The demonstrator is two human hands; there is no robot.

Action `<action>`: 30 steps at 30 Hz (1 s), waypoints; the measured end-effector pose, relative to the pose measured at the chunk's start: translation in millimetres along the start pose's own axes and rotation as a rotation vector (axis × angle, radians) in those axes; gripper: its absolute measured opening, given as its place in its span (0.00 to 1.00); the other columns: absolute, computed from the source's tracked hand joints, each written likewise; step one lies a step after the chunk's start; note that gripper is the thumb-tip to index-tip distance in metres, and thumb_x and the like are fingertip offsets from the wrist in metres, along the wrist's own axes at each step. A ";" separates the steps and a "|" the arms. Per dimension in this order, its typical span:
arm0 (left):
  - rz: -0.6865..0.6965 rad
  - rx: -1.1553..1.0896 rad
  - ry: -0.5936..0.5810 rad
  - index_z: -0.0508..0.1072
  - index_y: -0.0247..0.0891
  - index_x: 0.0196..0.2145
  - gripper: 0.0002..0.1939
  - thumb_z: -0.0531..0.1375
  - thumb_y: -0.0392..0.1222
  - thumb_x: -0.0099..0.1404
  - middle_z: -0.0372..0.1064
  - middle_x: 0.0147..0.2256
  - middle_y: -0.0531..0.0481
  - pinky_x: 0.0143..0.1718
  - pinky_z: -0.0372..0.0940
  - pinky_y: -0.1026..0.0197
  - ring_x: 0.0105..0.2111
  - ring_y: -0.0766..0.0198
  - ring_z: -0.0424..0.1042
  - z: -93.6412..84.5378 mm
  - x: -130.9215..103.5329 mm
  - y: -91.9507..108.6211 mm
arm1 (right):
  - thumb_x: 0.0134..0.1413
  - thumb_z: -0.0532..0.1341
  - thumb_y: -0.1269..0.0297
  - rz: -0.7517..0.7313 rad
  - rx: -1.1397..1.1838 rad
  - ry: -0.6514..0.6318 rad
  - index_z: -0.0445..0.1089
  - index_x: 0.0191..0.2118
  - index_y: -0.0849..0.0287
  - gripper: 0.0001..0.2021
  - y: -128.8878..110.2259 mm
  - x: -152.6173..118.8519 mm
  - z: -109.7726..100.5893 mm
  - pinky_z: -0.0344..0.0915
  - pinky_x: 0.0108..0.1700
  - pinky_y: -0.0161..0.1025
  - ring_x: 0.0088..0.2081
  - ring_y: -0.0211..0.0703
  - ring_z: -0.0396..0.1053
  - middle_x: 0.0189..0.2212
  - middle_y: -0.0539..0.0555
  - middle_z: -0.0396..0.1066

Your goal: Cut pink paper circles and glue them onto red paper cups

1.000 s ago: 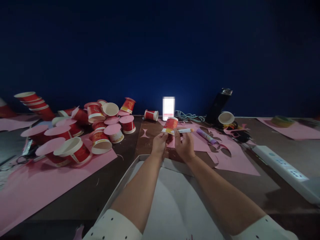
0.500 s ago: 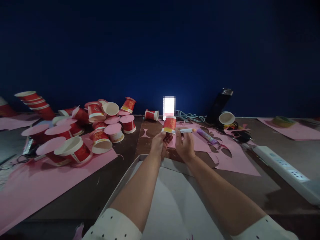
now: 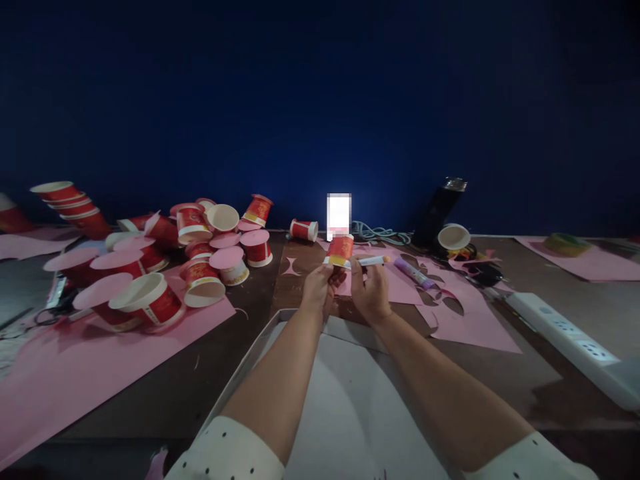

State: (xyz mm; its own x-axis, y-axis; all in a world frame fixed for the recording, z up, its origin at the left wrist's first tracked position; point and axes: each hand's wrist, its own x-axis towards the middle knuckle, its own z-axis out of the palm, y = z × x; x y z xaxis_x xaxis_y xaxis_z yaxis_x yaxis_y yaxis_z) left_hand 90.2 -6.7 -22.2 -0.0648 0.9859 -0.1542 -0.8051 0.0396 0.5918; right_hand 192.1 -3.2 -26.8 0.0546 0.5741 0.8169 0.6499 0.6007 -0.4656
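The small paper cup [image 3: 341, 247] in the middle is red with yellow marking along its near part, and the slim marker [image 3: 371, 261] beside it is white with an orange end. Cream fabric sleeves [image 3: 235, 452] at the near side carry dark dots. The flat paper sheets [image 3: 100, 373] are pink, the table [image 3: 210, 360] dark brown, the far wall [image 3: 250, 100] deep blue.

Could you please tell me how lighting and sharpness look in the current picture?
Head view: a pixelated white patch glares just above the red cup in the left hand, against a dark blue backdrop; head view: soft shadows cross the pale tray, and a darker one lies on the table at right; head view: things at the far left edge look smeared.
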 end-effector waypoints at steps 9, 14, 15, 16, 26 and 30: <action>0.000 -0.077 0.072 0.69 0.31 0.30 0.06 0.54 0.31 0.62 0.71 0.26 0.47 0.35 0.67 0.65 0.27 0.69 0.72 -3.4 7.5 3.5 | 0.59 0.52 0.54 0.380 0.395 0.129 0.67 0.47 0.58 0.17 7.3 8.6 3.1 0.68 0.35 0.40 0.35 0.41 0.70 0.40 0.57 0.71; -0.026 -0.038 0.026 0.70 0.32 0.31 0.05 0.55 0.32 0.62 0.71 0.27 0.47 0.33 0.67 0.66 0.27 0.69 0.72 -1.8 2.4 3.7 | 0.54 0.56 0.50 0.630 0.580 0.055 0.66 0.48 0.58 0.21 15.0 9.8 7.6 0.67 0.37 0.41 0.34 0.42 0.71 0.40 0.57 0.72; -0.031 -0.028 0.021 0.70 0.32 0.30 0.04 0.56 0.32 0.62 0.71 0.27 0.47 0.33 0.68 0.66 0.28 0.69 0.72 -1.0 1.1 3.2 | 0.52 0.57 0.50 0.650 0.605 0.045 0.66 0.48 0.58 0.22 15.7 9.7 8.1 0.67 0.38 0.41 0.36 0.42 0.71 0.42 0.57 0.72; -0.034 -0.020 0.015 0.70 0.32 0.30 0.04 0.56 0.32 0.61 0.71 0.27 0.47 0.34 0.68 0.66 0.28 0.69 0.72 -0.3 -0.1 2.7 | 0.51 0.58 0.49 0.669 0.627 0.046 0.66 0.48 0.57 0.22 16.2 9.7 8.6 0.68 0.38 0.40 0.38 0.43 0.71 0.43 0.57 0.71; -0.086 0.104 -0.014 0.71 0.32 0.31 0.02 0.59 0.32 0.59 0.70 0.28 0.48 0.32 0.70 0.65 0.27 0.69 0.71 -1.5 -3.8 -2.7 | 0.46 0.61 0.46 0.906 0.923 0.074 0.65 0.49 0.57 0.26 27.0 17.0 9.5 0.69 0.37 0.39 0.40 0.45 0.72 0.42 0.56 0.72; -0.100 0.166 -0.012 0.71 0.32 0.31 0.02 0.59 0.32 0.59 0.70 0.28 0.48 0.30 0.70 0.66 0.27 0.68 0.71 -1.9 -2.6 -6.2 | 0.46 0.61 0.46 0.886 0.928 0.086 0.64 0.50 0.59 0.28 36.0 14.7 12.3 0.69 0.35 0.40 0.36 0.44 0.72 0.39 0.56 0.73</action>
State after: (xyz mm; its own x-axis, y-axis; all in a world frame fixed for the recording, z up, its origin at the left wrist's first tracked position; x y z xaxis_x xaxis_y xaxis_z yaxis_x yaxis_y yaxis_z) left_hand 94.2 -9.8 -26.9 0.0184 0.9775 -0.2100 -0.6987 0.1628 0.6966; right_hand 207.0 33.7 -35.7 0.2659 0.9575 0.1120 -0.3993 0.2151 -0.8912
